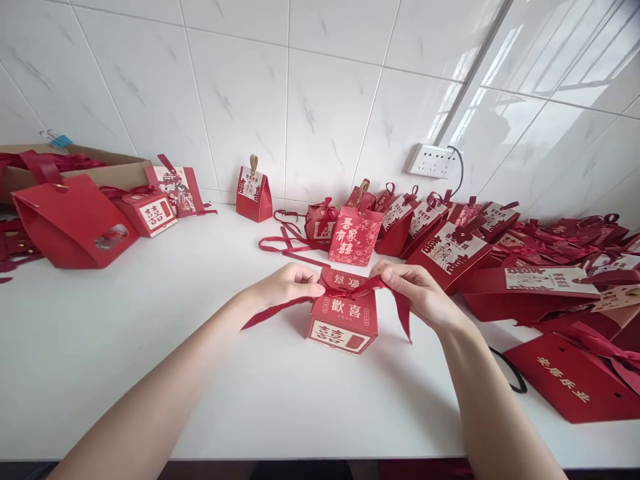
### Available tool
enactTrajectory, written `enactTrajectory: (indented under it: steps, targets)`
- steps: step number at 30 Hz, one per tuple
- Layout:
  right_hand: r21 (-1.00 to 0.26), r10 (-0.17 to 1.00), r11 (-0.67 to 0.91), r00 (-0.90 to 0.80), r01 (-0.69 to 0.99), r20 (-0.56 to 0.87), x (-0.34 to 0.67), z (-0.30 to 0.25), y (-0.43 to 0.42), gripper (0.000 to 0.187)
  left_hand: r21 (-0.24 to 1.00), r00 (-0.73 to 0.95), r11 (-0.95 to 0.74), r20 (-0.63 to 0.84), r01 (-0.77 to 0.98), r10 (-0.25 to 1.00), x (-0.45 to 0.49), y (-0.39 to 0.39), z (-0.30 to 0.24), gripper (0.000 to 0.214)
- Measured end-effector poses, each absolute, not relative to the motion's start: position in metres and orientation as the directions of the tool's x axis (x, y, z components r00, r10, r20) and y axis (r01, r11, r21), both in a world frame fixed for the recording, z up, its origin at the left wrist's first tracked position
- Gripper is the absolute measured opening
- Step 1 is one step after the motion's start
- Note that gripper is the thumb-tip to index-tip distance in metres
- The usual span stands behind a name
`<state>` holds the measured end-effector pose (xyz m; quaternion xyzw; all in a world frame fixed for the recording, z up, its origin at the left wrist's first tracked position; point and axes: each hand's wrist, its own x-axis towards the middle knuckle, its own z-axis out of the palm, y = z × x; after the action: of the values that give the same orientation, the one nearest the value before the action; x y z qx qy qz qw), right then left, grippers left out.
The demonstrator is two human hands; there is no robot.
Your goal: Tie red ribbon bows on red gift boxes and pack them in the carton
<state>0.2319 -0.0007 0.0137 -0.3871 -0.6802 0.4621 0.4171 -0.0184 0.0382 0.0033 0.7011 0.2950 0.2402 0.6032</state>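
Note:
A small red gift box (350, 323) with pale Chinese characters and a cream front label rests on the white table. Across its top runs a dark red ribbon (403, 313), crossed at the middle of the lid. My left hand (295, 283) pinches the ribbon at the box's left side, and one tail hangs out beneath it. On the right, my right hand (407, 283) grips the other end between thumb and fingers, with a pointed tail dangling below. The ribbon is drawn out between both hands. Just behind the box stands a red patterned bag (356, 237).
Many red gift boxes (455, 253) crowd the right side. Loose ribbons (285, 243) lie behind my left hand. A cardboard carton (120, 160) and a large red box (75, 223) stand at left. A power strip (429, 161) is mounted on the tiled wall, its black cable (515, 373) reappearing at right.

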Motion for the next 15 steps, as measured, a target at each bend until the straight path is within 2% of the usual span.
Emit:
enactTrajectory:
  steps: [4, 9, 15]
  targets:
    - [-0.926, 0.899, 0.335, -0.355, 0.173, 0.259, 0.212, 0.014, -0.007, 0.030, 0.978, 0.740, -0.133, -0.033, 0.164, 0.671, -0.014, 0.029, 0.009, 0.036]
    - [-0.917, 0.939, 0.308, -0.235, 0.255, 0.250, 0.186, 0.006, -0.007, 0.034, 0.919, 0.836, -0.232, -0.157, 0.319, 0.526, -0.031, 0.028, 0.026, 0.041]
    - [-0.843, 0.906, 0.366, -0.357, 0.393, 0.227, 0.184, 0.019, -0.019, 0.027, 0.936, 0.872, -0.181, -0.195, 0.302, 0.449, -0.041, 0.023, 0.043, 0.028]
